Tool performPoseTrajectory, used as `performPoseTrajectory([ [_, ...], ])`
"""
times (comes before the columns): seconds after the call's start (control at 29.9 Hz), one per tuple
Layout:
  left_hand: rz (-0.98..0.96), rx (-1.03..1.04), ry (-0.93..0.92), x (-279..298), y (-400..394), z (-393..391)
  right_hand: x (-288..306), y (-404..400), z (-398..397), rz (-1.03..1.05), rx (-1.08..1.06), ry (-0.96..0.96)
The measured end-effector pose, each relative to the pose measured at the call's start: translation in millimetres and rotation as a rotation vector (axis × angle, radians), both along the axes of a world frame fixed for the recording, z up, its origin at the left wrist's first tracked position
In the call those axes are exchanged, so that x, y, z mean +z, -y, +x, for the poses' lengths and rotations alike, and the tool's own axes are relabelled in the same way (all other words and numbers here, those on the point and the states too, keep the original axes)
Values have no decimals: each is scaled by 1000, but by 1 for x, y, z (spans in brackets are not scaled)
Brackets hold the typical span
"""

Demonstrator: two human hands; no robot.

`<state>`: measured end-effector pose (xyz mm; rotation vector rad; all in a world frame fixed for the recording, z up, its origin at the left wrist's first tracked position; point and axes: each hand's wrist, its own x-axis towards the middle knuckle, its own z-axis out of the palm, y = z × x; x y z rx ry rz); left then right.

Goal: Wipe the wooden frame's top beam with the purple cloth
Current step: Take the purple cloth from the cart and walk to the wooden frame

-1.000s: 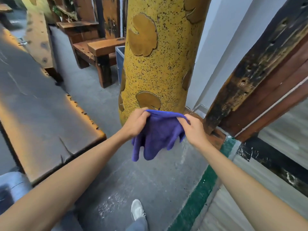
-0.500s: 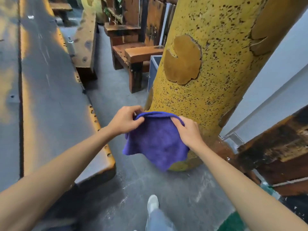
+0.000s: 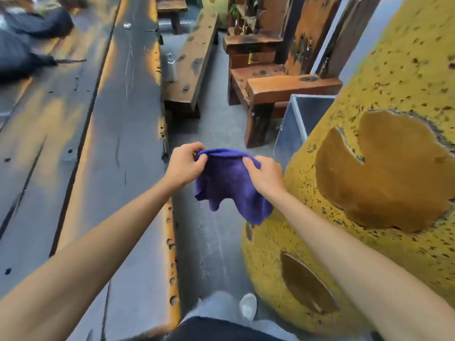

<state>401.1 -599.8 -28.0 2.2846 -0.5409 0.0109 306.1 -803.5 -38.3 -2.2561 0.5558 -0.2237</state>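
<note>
Two hands hold the purple cloth point(image 3: 227, 185) in the air above the grey floor point(image 3: 216, 254), near the middle of the view. The left hand point(image 3: 183, 166) pinches the cloth's upper edge at its 10 o'clock corner; the right hand point(image 3: 266, 177) pinches the same edge at its 2 o'clock corner. The edge is drawn fairly taut between them and the remainder hangs loose toward 6 o'clock, clear of the floor.

At 3 o'clock of the hands stands a large yellow speckled column point(image 3: 369, 193) with bare brown patches; the cloth's lower tip hangs in front of it, and contact cannot be confirmed. At 9 o'clock a long dark wooden desk point(image 3: 110, 143) runs away from the viewer. At 12 o'clock stand a wooden chair point(image 3: 278, 87) and a wooden bench point(image 3: 192, 62), with a grey metal bin point(image 3: 295, 126) just beside the column. A white shoe point(image 3: 248, 307) shows at 6 o'clock.

Assessment: no wiping is in hand. The cloth touches no timber surface, and the wooden frame's top beam cannot be identified in this view. The cloth appears to be in preparation only, spread or about to be folded. Outstanding: locate the beam, bring the cloth onto it, and wipe along its full length. The task, by this evidence, is at its very start.
</note>
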Motion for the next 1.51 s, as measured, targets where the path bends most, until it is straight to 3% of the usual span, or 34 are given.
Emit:
performPoseTrajectory([
  [0.3, 83, 127, -36, -58, 19, 159, -41, 30, 171, 212, -90, -77],
  [0.54, 122, 27, -209, -112, 42, 334, -78, 74, 310, 251, -212, -137],
  [0.74, 155, -183, -338, -99, 71, 467, -73, 111, 408, 216, -318, -205],
  [1.0, 154, -290, -240, -69, 129, 614, -53, 169, 521, 12, -412, -211],
  [1.17, 175, -305, -124, -62, 169, 699, -38, 204, 605, 58, -368, -147],
  [1.44, 121, -278, -179, -78, 245, 852, -47, 280, 750, 256, -288, -18],
  [1.51, 121, -246, -177, -77, 263, 893, -50, 306, 791, 176, -239, -21],
])
